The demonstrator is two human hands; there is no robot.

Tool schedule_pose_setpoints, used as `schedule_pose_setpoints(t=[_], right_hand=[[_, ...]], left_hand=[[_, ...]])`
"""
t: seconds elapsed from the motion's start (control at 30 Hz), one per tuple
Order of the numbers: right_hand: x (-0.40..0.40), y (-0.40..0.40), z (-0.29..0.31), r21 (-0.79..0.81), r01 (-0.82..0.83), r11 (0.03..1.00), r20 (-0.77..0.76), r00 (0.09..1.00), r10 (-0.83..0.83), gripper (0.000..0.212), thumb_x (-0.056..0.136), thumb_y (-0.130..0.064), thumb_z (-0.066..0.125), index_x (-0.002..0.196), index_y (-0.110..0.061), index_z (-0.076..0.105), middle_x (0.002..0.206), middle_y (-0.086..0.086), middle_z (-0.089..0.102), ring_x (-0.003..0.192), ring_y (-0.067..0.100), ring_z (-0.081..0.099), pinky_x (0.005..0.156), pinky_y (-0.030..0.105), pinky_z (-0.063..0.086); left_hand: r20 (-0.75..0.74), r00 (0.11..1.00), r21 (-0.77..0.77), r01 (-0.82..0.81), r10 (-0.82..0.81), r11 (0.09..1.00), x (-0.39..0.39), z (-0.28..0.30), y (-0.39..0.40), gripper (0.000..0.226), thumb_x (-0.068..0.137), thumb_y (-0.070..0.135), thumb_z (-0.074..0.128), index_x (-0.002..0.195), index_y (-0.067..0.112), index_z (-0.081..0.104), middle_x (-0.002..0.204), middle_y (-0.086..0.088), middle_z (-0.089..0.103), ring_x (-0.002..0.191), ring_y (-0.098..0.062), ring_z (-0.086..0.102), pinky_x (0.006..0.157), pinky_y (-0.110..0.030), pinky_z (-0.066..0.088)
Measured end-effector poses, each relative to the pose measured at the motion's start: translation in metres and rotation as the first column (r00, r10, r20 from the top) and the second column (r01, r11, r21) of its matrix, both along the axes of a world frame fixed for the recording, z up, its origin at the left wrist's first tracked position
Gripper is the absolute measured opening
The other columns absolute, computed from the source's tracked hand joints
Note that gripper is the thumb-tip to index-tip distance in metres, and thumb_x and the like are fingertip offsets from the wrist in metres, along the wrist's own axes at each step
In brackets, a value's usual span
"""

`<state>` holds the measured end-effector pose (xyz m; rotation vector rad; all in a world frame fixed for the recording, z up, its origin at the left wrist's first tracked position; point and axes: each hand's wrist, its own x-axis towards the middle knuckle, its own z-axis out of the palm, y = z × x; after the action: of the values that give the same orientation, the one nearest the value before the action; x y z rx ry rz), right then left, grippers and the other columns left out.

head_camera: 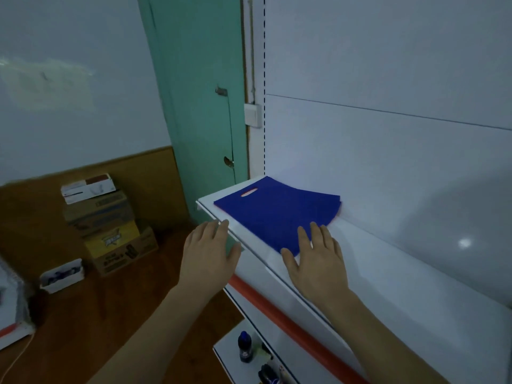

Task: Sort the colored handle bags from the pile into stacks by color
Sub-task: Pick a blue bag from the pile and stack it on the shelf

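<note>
We see a stack of blue bags [277, 210] lying flat on a white shelf [388, 273]. The stack sits near the left end of the shelf, close to the white back wall [388, 79]. The top bag has a cut-out handle hole near its far left edge, and a bit of red shows through the hole. The edges of the bags do not line up fully, so we can see a few layers at the right corner.

Our right hand [315, 256] lies flat with the fingers straight and a little spread. Its fingertips rest on the near corner of the blue bags, and its palm is over the shelf. Our left hand [210, 250] is open too, with straight fingers. It is at the front edge of the shelf, just left of the bags, and does not touch them. It holds nothing.

A red strip [291, 328] runs along the front of the shelf below. A dark bottle [245, 346] stands on a lower shelf. Cardboard boxes [110, 228] are piled on the brown floor to the left, beside a green door [194, 106].
</note>
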<state>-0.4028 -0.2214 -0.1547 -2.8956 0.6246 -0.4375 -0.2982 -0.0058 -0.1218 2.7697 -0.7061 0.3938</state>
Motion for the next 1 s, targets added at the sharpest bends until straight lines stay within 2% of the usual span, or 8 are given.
schedule_pose_setpoints(t=[0.3,0.43,0.53,0.6,0.7,0.83,0.93,1.0], right_hand=[[0.078,-0.030,-0.010,-0.043,0.142,0.989,-0.130,0.981,-0.147,0.091,0.097,-0.074,0.014,0.160,-0.014,0.040,0.167,0.020,0.032,0.155,0.040,0.027,0.123,0.057,0.030],[0.098,-0.029,-0.011,-0.096,0.251,0.963,-0.279,0.922,-0.268,0.099,0.089,-0.079,0.002,0.164,-0.019,0.028,0.171,0.015,0.024,0.158,0.036,0.020,0.125,0.054,0.024],[0.104,-0.021,-0.007,-0.096,0.367,0.925,-0.318,0.869,-0.378,0.101,0.085,-0.083,0.002,0.160,-0.022,0.034,0.167,0.010,0.031,0.153,0.032,0.028,0.121,0.052,0.032],[0.107,-0.015,-0.009,-0.086,0.430,0.899,-0.316,0.844,-0.434,0.093,0.092,-0.081,0.011,0.159,-0.022,0.035,0.167,0.009,0.030,0.153,0.031,0.028,0.121,0.051,0.034],[0.107,-0.005,-0.017,-0.080,0.495,0.865,-0.302,0.815,-0.494,0.097,0.090,-0.080,0.001,0.163,-0.022,0.029,0.172,0.008,0.022,0.158,0.031,0.019,0.125,0.049,0.028],[0.104,0.006,-0.028,-0.074,0.584,0.809,-0.232,0.779,-0.583,0.099,0.088,-0.078,-0.003,0.162,-0.025,0.035,0.171,0.007,0.026,0.157,0.033,0.021,0.126,0.049,0.025],[0.105,0.015,-0.028,-0.081,0.641,0.763,-0.241,0.730,-0.639,0.096,0.088,-0.078,-0.003,0.162,-0.030,0.035,0.170,0.008,0.029,0.155,0.037,0.025,0.125,0.049,0.027],[0.107,0.019,-0.029,-0.084,0.673,0.735,-0.262,0.696,-0.668,0.094,0.088,-0.078,-0.003,0.162,-0.032,0.033,0.169,0.011,0.028,0.154,0.037,0.025,0.124,0.049,0.028]], left_hand=[[-0.051,0.991,0.054,0.130,-0.128,0.990,0.139,-0.024,-0.049,0.072,0.103,0.062,0.036,0.159,0.017,0.037,0.159,-0.005,0.046,0.148,-0.027,0.039,0.122,-0.047,0.034],[-0.059,0.972,0.079,0.231,-0.227,0.970,0.192,-0.042,-0.068,0.078,0.100,0.065,0.035,0.158,0.011,0.037,0.156,-0.008,0.047,0.143,-0.028,0.042,0.119,-0.046,0.037],[-0.096,0.958,0.114,0.279,-0.269,0.954,0.224,-0.050,-0.076,0.092,0.094,0.075,0.029,0.157,0.008,0.036,0.156,-0.010,0.044,0.140,-0.031,0.042,0.115,-0.046,0.040],[-0.109,0.946,0.134,0.318,-0.305,0.939,0.236,-0.053,-0.078,0.099,0.089,0.081,0.017,0.151,0.009,0.046,0.154,-0.010,0.045,0.138,-0.031,0.041,0.113,-0.046,0.040],[-0.085,0.917,0.144,0.398,-0.390,0.906,0.236,-0.057,-0.079,0.089,0.094,0.074,0.014,0.145,0.014,0.056,0.156,-0.012,0.045,0.143,-0.034,0.036,0.118,-0.051,0.034],[-0.074,0.872,0.086,0.489,-0.484,0.868,0.230,-0.064,-0.080,0.058,0.103,0.058,0.035,0.148,0.027,0.054,0.161,-0.022,0.038,0.151,-0.043,0.027,0.124,-0.060,0.021],[-0.099,0.868,0.086,0.495,-0.487,0.865,0.229,-0.065,-0.078,0.056,0.105,0.055,0.030,0.154,0.031,0.043,0.160,-0.025,0.040,0.151,-0.045,0.028,0.124,-0.060,0.019],[-0.079,0.854,0.062,0.519,-0.514,0.853,0.229,-0.062,-0.078,0.055,0.105,0.052,0.037,0.154,0.027,0.043,0.152,-0.021,0.051,0.147,-0.042,0.036,0.123,-0.059,0.022]])
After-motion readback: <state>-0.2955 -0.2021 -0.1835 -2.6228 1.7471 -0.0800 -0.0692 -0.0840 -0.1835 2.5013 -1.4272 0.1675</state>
